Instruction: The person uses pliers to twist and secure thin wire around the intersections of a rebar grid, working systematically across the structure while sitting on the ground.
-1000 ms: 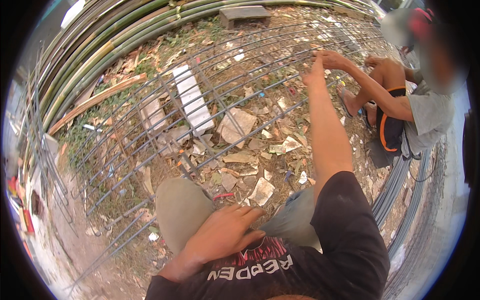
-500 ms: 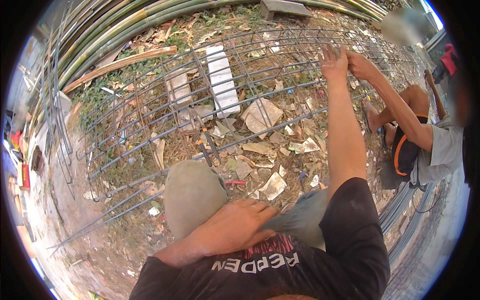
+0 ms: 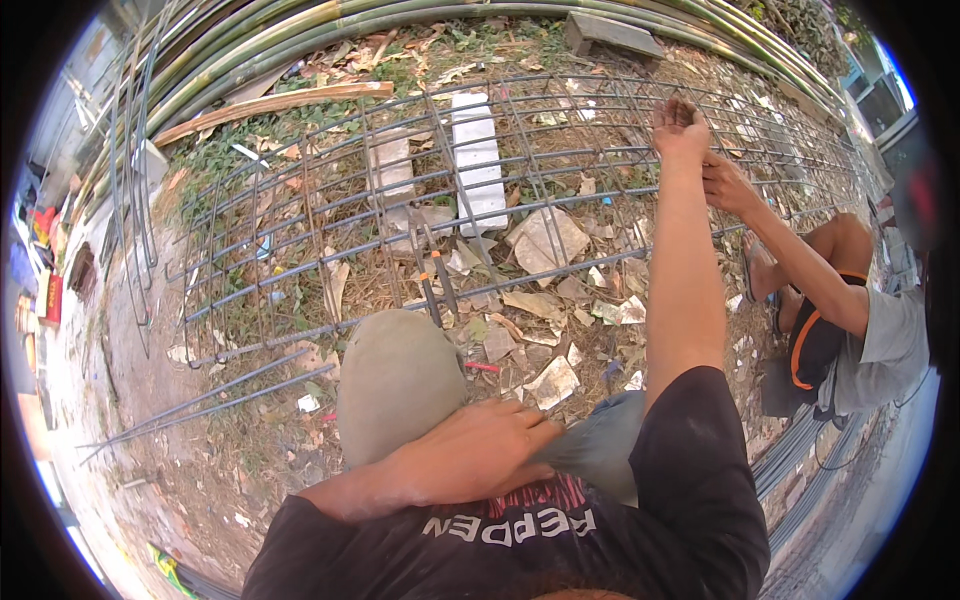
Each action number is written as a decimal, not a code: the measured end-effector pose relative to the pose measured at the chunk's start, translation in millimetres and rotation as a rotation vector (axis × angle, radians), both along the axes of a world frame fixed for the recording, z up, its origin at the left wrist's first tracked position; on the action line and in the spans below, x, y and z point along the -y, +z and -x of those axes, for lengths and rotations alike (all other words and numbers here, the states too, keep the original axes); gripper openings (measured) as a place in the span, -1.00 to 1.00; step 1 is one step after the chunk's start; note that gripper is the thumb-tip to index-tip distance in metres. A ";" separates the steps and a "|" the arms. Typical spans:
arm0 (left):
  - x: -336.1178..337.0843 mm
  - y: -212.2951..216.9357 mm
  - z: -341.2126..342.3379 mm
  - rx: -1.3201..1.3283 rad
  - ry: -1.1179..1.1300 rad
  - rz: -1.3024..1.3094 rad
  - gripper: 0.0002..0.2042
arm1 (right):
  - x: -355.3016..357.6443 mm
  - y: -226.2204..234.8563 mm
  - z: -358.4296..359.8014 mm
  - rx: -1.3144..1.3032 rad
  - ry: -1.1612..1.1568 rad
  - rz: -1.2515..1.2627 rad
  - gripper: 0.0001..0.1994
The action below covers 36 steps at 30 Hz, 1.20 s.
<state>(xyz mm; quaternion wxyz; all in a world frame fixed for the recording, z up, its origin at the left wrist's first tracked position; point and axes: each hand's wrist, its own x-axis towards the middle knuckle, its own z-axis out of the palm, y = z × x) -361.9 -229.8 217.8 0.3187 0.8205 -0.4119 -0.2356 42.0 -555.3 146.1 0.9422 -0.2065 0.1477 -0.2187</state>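
Observation:
My right arm reaches forward, and my right hand [image 3: 682, 130] is turned palm up, fingers apart and slightly curled, with nothing in it. It is over the long rebar cage [image 3: 560, 207] lying on the ground. Beside my right wrist is a co-worker's hand [image 3: 728, 184]; I cannot tell if they touch. My left hand [image 3: 490, 440] lies across my lap beside my raised knee [image 3: 395, 375], its fingers stretched out and holding nothing. Pincers [image 3: 437, 285] with dark and orange handles lean on the cage's near bars, in front of that knee.
A co-worker in a grey shirt [image 3: 895, 345] squats at the right. Under the cage lie a white slab [image 3: 480, 165] and broken tiles [image 3: 548, 240]. Bamboo poles [image 3: 420, 22] and a concrete block [image 3: 612, 36] line the far side. Loose rods [image 3: 210, 408] lie at the left.
My right hand's fingers have curled in a little. The co-worker's hand sits lower, closer to my wrist. The whole view has shifted slightly; my left hand stays on my lap.

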 end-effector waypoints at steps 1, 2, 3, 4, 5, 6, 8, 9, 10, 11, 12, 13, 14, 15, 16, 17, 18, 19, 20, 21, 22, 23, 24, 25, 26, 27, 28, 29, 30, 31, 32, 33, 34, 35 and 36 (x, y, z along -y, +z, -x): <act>2.9 2.2 -2.4 -0.010 -0.007 -0.008 -0.54 | 8.7 3.8 -5.5 0.003 0.006 0.012 -0.68; 4.7 3.7 -4.1 -0.021 -0.003 -0.023 -0.54 | 9.5 6.8 -8.5 0.005 0.024 0.017 -0.67; 5.0 2.5 -4.4 -0.021 -0.003 -0.030 -0.54 | 0.2 18.5 -4.7 0.019 0.013 0.002 -0.68; 5.6 -0.1 -4.8 -0.011 0.002 -0.033 -0.54 | -7.2 33.5 -1.0 0.020 0.013 -0.002 -0.68; 5.3 -0.9 -3.9 0.000 0.012 -0.036 -0.54 | -17.1 50.8 3.3 0.111 0.036 0.031 -0.68; 5.3 -1.7 -3.7 -0.002 0.020 -0.038 -0.54 | -26.8 68.2 8.7 0.199 0.061 0.066 -0.68; 3.2 -3.8 -3.4 0.026 0.026 -0.040 -0.54 | -53.6 106.5 30.8 0.237 0.141 0.100 -0.69; 3.4 -1.5 -6.2 0.025 0.041 -0.044 -0.54 | -60.4 117.8 35.9 0.288 0.202 0.141 -0.69; 3.0 2.8 -10.4 0.014 0.036 0.054 -0.55 | -56.7 119.4 34.9 0.288 0.220 0.133 -0.69; 1.0 11.8 -14.5 0.012 0.035 0.141 -0.55 | -42.7 121.7 30.1 0.433 0.421 0.282 -0.70; -7.2 19.5 -18.9 0.015 0.063 0.127 -0.55 | -60.1 135.3 43.4 0.581 0.624 0.429 -0.70; -20.0 29.0 -22.4 0.033 0.126 0.385 -0.57 | -83.8 134.6 61.9 0.536 0.559 0.589 -0.70; -33.1 38.7 -24.9 0.063 0.178 0.648 -0.59 | -109.1 145.2 84.4 0.551 0.576 0.576 -0.70; -47.8 42.6 -26.1 0.071 0.378 0.800 -0.60 | -130.0 149.9 101.2 0.518 0.688 0.728 -0.71; -60.2 46.0 -29.9 0.083 0.574 0.952 -0.62 | -149.9 152.0 116.7 0.487 0.795 0.886 -0.71; -73.6 53.1 -43.7 0.169 0.790 0.924 -0.60 | -176.7 151.3 133.3 0.422 0.847 0.936 -0.72; -85.5 53.2 -69.0 0.246 0.987 0.913 -0.57 | -196.4 148.3 146.6 0.346 0.881 1.012 -0.73; -86.9 51.1 -93.5 0.130 1.123 1.004 -0.58 | -215.3 136.7 154.9 0.330 0.965 1.056 -0.75; -95.5 49.3 -115.0 -0.065 1.143 1.067 -0.56 | -233.9 127.0 162.1 0.329 1.044 1.093 -0.76; -104.1 45.7 -132.1 -0.258 1.153 1.125 -0.54 | -252.5 114.7 169.3 0.288 1.103 1.069 -0.77; -106.1 41.8 -145.8 -0.229 1.142 1.126 -0.54 | -268.1 100.8 174.2 0.241 1.154 1.055 -0.77; -107.0 28.5 -159.6 -0.329 1.139 1.118 -0.50 | -281.3 82.6 179.8 0.230 1.231 1.053 -0.78; -110.1 15.9 -169.8 -0.430 1.141 1.100 -0.46 | -293.6 67.3 185.8 0.216 1.313 1.042 -0.79; -114.5 3.4 -177.9 -0.423 1.143 1.098 -0.46 | -303.2 56.9 190.1 0.224 1.313 1.039 -0.79; -115.9 -11.0 -187.7 -0.417 1.208 1.072 -0.46 | -308.0 47.9 191.8 0.182 1.319 1.004 -0.78; -117.2 -18.3 -192.4 -0.412 1.276 1.044 -0.47 | -311.1 45.0 195.0 0.139 1.326 0.966 -0.78; -120.8 -24.8 -194.9 -0.413 1.272 1.047 -0.47 | -312.9 43.6 198.3 0.138 1.324 0.970 -0.78; -121.9 -29.6 -196.5 -0.460 1.268 1.025 -0.51 | -312.6 42.8 201.2 0.111 1.348 1.020 -0.77; -123.6 -34.7 -198.5 -0.507 1.262 1.002 -0.55 | -311.6 41.9 202.6 0.083 1.372 1.069 -0.75; -128.5 -39.8 -203.4 -0.497 1.206 0.966 -0.63 | -311.9 30.6 199.2 0.133 1.379 1.070 -0.74; -134.8 -39.5 -207.7 -0.508 1.205 0.963 -0.63 | -312.2 31.4 201.2 0.121 1.380 1.068 -0.74; -143.4 -44.0 -213.3 -0.467 1.244 0.978 -0.65 | -314.0 27.8 205.3 0.132 1.385 1.065 -0.73; -153.7 -46.5 -219.8 -0.424 1.283 0.991 -0.67 | -315.7 24.1 208.0 0.144 1.389 1.062 -0.71; -165.5 -46.3 -227.8 -0.420 1.356 1.043 -0.67 | -315.7 17.9 206.1 0.111 1.409 1.096 -0.69; -181.5 -46.3 -237.9 -0.414 1.430 1.094 -0.68 | -312.2 13.1 205.6 0.083 1.413 1.092 -0.69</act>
